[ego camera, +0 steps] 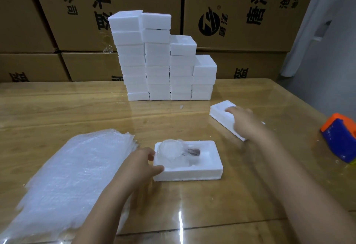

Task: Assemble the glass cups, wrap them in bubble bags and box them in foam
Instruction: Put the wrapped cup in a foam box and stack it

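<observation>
One bagged cup point(170, 150) occupies foam tray point(192, 174) — left hand point(141, 163) grips tray, right hand point(244, 121) flat on lid point(218, 112).

Packing storeroom | printed cartons point(240, 12) stacked behind | foam boxes point(158, 60) (piled high) on table point(77, 105)

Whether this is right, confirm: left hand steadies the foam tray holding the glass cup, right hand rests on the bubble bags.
No. In the head view the right hand rests on the loose foam piece, not the bubble bags; the rest holds.
</observation>
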Tool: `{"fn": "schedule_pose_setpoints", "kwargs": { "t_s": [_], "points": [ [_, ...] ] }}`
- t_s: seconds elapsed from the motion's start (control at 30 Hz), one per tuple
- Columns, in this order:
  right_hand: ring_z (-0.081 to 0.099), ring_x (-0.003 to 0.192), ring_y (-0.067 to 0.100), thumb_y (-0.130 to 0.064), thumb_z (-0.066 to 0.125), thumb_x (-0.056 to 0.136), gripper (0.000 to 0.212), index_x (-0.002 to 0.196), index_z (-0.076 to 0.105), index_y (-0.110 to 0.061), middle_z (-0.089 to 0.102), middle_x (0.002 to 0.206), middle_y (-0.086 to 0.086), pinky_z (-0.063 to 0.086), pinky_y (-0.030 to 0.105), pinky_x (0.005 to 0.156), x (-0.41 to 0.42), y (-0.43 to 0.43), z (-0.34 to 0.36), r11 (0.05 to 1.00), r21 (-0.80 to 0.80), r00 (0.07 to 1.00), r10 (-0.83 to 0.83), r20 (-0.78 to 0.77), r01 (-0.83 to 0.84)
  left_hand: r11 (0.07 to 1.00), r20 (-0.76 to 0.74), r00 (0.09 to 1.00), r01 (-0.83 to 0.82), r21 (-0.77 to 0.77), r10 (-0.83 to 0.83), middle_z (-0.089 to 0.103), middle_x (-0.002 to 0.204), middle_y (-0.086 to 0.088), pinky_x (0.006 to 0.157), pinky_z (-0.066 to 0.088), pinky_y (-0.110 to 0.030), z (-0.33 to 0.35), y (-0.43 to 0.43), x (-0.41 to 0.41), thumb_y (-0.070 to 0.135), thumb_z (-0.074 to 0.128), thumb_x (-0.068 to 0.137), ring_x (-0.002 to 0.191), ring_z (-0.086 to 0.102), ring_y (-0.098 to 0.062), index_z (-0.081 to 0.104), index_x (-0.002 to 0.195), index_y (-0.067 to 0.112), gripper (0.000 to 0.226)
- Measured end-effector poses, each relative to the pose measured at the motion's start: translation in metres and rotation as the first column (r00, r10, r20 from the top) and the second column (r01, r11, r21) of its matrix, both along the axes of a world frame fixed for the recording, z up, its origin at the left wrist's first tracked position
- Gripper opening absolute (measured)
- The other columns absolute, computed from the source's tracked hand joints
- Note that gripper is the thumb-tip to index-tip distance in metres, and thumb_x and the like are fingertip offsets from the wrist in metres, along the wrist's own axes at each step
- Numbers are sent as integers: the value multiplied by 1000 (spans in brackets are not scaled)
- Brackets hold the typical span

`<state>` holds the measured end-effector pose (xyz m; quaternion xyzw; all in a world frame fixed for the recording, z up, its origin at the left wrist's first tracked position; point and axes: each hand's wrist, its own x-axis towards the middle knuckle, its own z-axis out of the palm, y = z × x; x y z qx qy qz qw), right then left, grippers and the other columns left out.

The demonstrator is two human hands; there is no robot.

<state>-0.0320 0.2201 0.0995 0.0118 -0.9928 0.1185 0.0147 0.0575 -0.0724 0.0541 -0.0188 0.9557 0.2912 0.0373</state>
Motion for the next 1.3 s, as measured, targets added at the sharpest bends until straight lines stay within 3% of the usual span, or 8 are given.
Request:
{"fn": "schedule_pose_setpoints", "kwargs": {
  "t_s": [0.1, 0.27, 0.43, 0.6, 0.83, 0.9, 1.13, 1.3],
  "points": [
    [37, 124, 29, -11, 42, 94, 51, 141, 35, -27, 33, 147, -1, 39, 39, 96, -6, 45, -29, 961, 248, 982, -152, 115, 120, 1000, -3, 1000, -5, 2, 5, 59, 113, 8, 63, 39, -13, 0, 1, 1, 34, 73, 78, 91, 55, -6, 57, 116, 20, 43],
    [33, 93, 20, -14, 47, 91, 21, 107, 60, -18, 37, 87, -10, 35, 33, 84, -4, 66, -48, 966, 237, 991, -83, -102, 106, 1000, 13, 1000, -14, -6, 14, 58, 112, 10, 61, 39, -14, 1, 0, -1, 34, 73, 78, 85, 55, -5, 57, 114, 21, 41],
    [44, 93, 20, -26, 51, 93, 15, 94, 50, -11, 48, 94, 1, 43, 35, 73, 4, 51, -27, 942, -334, 958, -121, -260, 28, 999, 46, 999, 17, -40, -15, 59, 112, 10, 64, 41, -17, 5, -3, -5, 34, 72, 79, 85, 57, -5, 58, 115, 23, 40],
    [66, 89, 5, -23, 53, 94, 18, 110, 59, -25, 70, 103, -12, 56, 24, 66, 42, 20, 17, 252, -950, 983, 50, -179, -186, 974, -241, 962, -75, 213, 127, 64, 103, 14, 70, 41, -16, 23, -3, -7, 35, 63, 88, 85, 58, 1, 66, 105, 27, 19],
    [68, 100, 21, -24, 65, 78, 36, 109, 71, -6, 71, 108, 9, 55, 34, 85, 70, -25, 20, -526, -836, 877, 463, -129, 155, 697, -229, 972, 130, 706, 50, 71, 102, 14, 71, 50, -19, 55, 12, -3, 46, 56, 91, 90, 67, -3, 65, 103, 36, 18],
    [67, 100, 21, -29, 66, 79, 49, 121, 64, -4, 69, 111, 9, 56, 33, 82, 68, -31, 13, -474, -858, 883, 466, -52, 200, 697, -228, 959, 49, 715, 167, 70, 99, 16, 66, 48, -18, 54, 10, -5, 44, 65, 86, 85, 67, -2, 64, 101, 36, 17],
    [65, 72, -6, -46, 58, 88, 36, 117, 57, -25, 67, 104, -10, 44, 8, 52, 59, -37, -18, 420, -897, 990, -30, 140, 140, 829, -56, 984, -113, 548, 171, 72, 86, 10, 60, 48, -21, 37, 8, -16, 44, 71, 79, 74, 68, -6, 69, 90, 26, 21],
    [65, 86, 4, -53, 57, 84, 32, 104, 61, -28, 68, 97, -14, 45, 23, 66, 58, -37, -34, 559, -807, 978, -33, 207, 190, 891, -32, 981, -159, 425, 190, 66, 73, 8, 63, 48, -28, 22, 9, -22, 51, 67, 78, 70, 63, -13, 65, 78, 17, 34]
  ]
}}
